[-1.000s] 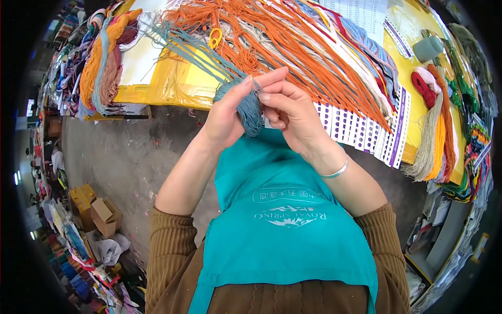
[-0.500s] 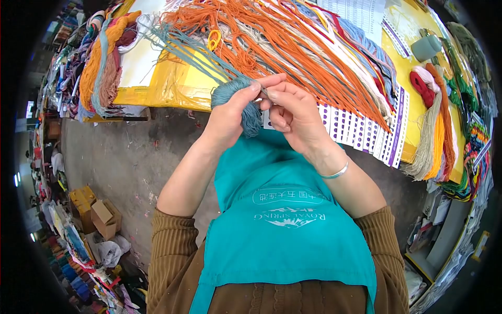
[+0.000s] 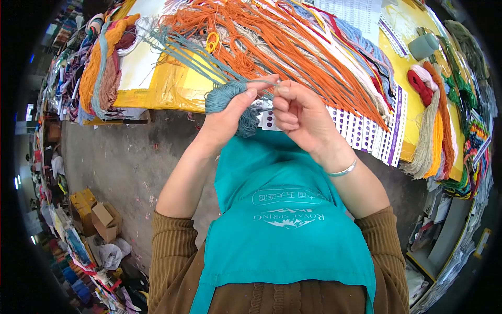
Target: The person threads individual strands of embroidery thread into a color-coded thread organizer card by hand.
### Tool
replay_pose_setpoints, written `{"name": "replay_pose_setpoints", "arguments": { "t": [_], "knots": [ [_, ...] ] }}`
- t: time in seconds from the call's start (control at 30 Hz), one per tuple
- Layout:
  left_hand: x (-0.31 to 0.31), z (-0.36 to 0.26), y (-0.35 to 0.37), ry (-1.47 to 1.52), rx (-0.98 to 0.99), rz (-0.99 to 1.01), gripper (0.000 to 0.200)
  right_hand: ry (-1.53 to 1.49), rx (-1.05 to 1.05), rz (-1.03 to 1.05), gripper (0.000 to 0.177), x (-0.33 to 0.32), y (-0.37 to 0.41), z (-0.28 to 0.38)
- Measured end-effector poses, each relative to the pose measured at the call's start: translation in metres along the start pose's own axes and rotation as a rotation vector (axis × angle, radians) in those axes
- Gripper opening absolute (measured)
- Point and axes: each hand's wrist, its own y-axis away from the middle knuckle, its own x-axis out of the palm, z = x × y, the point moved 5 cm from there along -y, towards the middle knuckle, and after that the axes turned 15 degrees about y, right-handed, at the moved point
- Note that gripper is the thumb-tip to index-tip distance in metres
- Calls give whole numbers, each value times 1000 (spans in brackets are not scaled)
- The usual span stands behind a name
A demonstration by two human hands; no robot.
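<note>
My left hand [image 3: 230, 118] is wrapped round a bundle of blue-grey thread [image 3: 225, 98], which hangs over both sides of the hand. With thumb and fingertips pressed together, my right hand [image 3: 303, 112] pinches strands of the same thread to the right of the bundle. More blue-grey strands [image 3: 191, 60] run from the bundle up and left onto the yellow table [image 3: 178, 94]. Behind the hands, long orange threads [image 3: 293, 47] lie across the table, with a small yellow loop [image 3: 212, 42] on them.
Punched white cards [image 3: 361, 131] line the table's front edge. Orange and brown skeins [image 3: 94, 68] lie at the left, beige and yellow skeins [image 3: 426, 136] at the right. A grey-green cup-like object [image 3: 424, 47] stands at the back right. Cardboard boxes [image 3: 106, 220] rest on the floor.
My right hand has moved right, away from my left hand, with thread between its fingertips. My left hand and the bundle have shifted slightly left.
</note>
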Motion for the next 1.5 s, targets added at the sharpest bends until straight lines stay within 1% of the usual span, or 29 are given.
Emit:
{"name": "replay_pose_setpoints", "arguments": {
  "t": [0.07,0.1,0.17,0.2,0.23,0.27,0.3,0.33,0.4,0.43,0.47,0.5,0.57,0.6,0.7,0.77,0.83,0.87,0.93,1.0,1.03,1.07,1.1,1.13,1.23,1.3,1.33,1.43,1.5],
  "knots": [
    [-4,0,0,-65,-35,16,43,242,39,33,10,-2,4,7],
    [-7,-1,1,-97,-52,23,47,467,-67,-6,11,-3,5,17],
    [-11,-11,4,62,-165,14,47,915,-281,-87,14,0,9,36],
    [-14,-15,7,142,-222,9,46,972,-361,-68,16,-1,13,49],
    [-25,-24,6,177,-98,-14,44,731,-412,-65,16,-6,15,62],
    [-47,-27,10,420,-102,-71,39,489,-458,-63,16,-11,16,74],
    [-59,-36,11,742,-96,-6,33,321,-465,-121,14,-19,21,92],
    [-74,-52,16,935,-62,17,29,155,-482,-177,14,-26,27,110],
    [-116,-86,28,944,65,-4,26,-40,-479,-91,15,-70,46,151],
    [-142,-103,39,877,147,-62,26,-140,-491,112,19,-106,60,178],
    [-171,-118,53,821,196,-158,25,-26,-543,-115,24,-146,81,209],
    [-201,-132,70,795,251,-224,24,96,-624,-313,20,-184,106,235],
    [-264,-159,108,727,342,-315,23,201,-719,-668,21,-250,172,298],
    [-287,-171,124,686,377,-339,23,272,-819,-947,20,-272,211,327],
    [-289,-202,147,558,470,-354,21,653,-952,-1447,9,-284,292,373],
    [-248,-202,127,542,456,-276,19,964,-948,-1558,5,-251,295,371],
    [-207,-181,100,551,414,-220,21,1257,-906,-1489,9,-206,262,348],
    [-188,-166,83,569,378,-202,29,1370,-867,-1400,13,-186,238,331],
    [-127,-125,49,569,230,-164,49,1474,-710,-1083,20,-151,181,282],
    [-84,-78,25,611,70,-94,60,1467,-550,-674,28,-124,126,216],
    [-63,-54,18,603,-11,-109,64,1448,-541,-467,24,-111,105,181],
    [-40,-35,12,619,-131,-98,53,1410,-513,-261,20,-98,86,145],
    [-22,-18,7,462,-253,-119,52,1179,-355,-97,21,-87,70,113],
    [-7,0,5,387,-323,-107,49,1215,-312,-68,19,-71,64,94],
    [33,28,-3,139,-389,-71,33,1045,-132,9,28,-46,56,51],
    [42,47,-5,154,-444,-57,25,960,-175,51,33,-43,50,35],
    [41,52,-7,166,-423,-49,23,917,-196,69,35,-43,49,30],
    [37,68,-10,161,-382,-46,20,980,-216,-42,30,-48,48,28],
    [33,74,-10,100,-385,-77,20,1128,-248,-190,21,-59,45,24]
  ]
}}
